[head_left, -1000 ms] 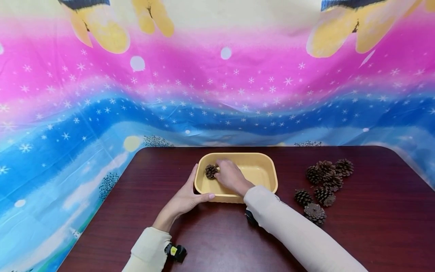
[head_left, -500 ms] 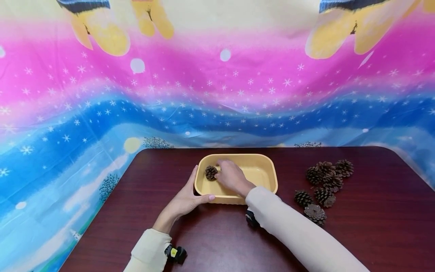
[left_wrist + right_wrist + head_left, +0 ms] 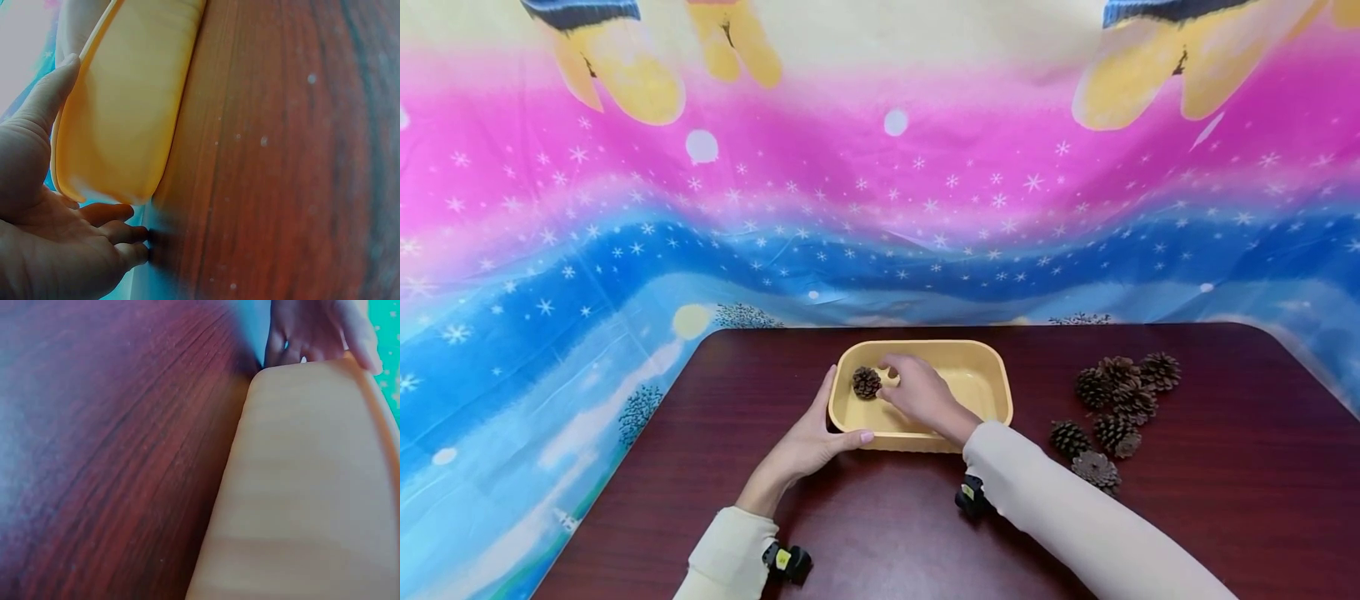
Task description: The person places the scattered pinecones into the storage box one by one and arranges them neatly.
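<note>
A pale yellow rectangular box [image 3: 992, 421] stands on the table, its long side facing me. One brown pine cone [image 3: 867, 382] lies on its floor near the left end. My right hand [image 3: 919, 392] is inside the box just right of that cone, thumb and fingers curved apart, with a gap visible between them. My left hand [image 3: 808, 437] braces the box's left end. Its thumb lies along the front rim and its fingers extend along the left side. In the left wrist view, the left fingers [image 3: 115, 228] are loosely extended beside the box's end wall.
Several pine cones [image 3: 1116, 429] lie in a loose group on the dark red wooden table [image 3: 880, 533], right of the box. A patterned pink and blue cloth [image 3: 880, 200] hangs behind the table's far edge.
My right hand has drawn slightly right, away from the pine cone, and its thumb and fingers have spread. The cone stays in the box. My left hand keeps its place.
</note>
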Demonstrator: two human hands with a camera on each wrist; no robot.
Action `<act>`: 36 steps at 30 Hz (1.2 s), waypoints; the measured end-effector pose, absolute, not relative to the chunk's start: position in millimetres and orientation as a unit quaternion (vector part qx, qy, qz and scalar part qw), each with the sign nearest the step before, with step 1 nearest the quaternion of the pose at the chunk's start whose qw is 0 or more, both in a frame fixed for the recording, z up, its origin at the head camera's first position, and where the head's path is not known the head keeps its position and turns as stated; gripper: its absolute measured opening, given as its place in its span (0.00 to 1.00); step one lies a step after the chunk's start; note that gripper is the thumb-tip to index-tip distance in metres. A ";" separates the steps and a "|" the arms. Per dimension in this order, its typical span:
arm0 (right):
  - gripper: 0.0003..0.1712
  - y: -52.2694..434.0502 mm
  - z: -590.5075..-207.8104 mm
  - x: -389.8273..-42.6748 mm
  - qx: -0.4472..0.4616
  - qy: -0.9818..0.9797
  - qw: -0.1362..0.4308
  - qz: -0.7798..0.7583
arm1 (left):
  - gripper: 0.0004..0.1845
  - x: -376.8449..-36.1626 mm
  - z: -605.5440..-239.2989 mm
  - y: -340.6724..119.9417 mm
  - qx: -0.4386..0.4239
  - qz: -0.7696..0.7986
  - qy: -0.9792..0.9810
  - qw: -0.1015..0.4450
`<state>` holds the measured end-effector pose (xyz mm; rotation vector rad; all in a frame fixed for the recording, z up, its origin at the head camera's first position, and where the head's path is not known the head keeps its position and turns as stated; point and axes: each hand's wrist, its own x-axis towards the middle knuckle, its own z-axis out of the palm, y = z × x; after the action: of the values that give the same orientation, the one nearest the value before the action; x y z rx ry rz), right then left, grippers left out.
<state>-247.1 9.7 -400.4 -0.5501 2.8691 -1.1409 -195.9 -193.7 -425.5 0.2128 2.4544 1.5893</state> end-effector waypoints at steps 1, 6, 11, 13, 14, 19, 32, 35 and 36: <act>0.24 10.9 -399.0 -245.6 -0.178 0.912 0.000 -0.369 | 0.68 -195.8 -425.5 -193.7 0.073 0.540 0.832 0.105; 0.24 16.6 -391.4 -238.9 -0.185 0.901 0.002 -0.392 | 0.68 -195.4 -425.3 -193.2 0.072 0.543 0.830 0.105; 0.26 21.9 -384.7 -233.5 -0.188 0.903 0.008 -0.387 | 0.68 -194.7 -425.0 -192.5 0.070 0.546 0.828 0.106; 0.26 24.5 -382.9 -231.6 -0.192 0.904 0.004 -0.383 | 0.68 -194.3 -424.9 -192.5 0.070 0.545 0.829 0.105; 0.26 25.9 -382.4 -230.9 -0.193 0.904 0.001 -0.382 | 0.68 -194.1 -424.7 -192.5 0.069 0.544 0.830 0.105; 0.25 32.1 -377.8 -225.7 -0.195 0.904 -0.007 -0.381 | 0.68 -193.8 -424.8 -192.6 0.072 0.538 0.833 0.102; 0.24 47.3 -367.0 -216.1 -0.208 0.906 -0.021 -0.367 | 0.68 -196.8 -425.6 -193.1 0.072 0.543 0.830 0.105; 0.23 51.8 -365.1 -213.9 -0.208 0.906 -0.022 -0.369 | 0.68 -196.8 -425.6 -193.6 0.072 0.544 0.829 0.105; 0.23 53.1 -364.5 -213.2 -0.208 0.905 -0.021 -0.370 | 0.68 -196.6 -425.6 -193.7 0.072 0.544 0.830 0.105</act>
<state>-213.2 53.1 -364.5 -0.6612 2.8830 -1.1768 -196.6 -193.7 -425.6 0.2110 2.4457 1.6030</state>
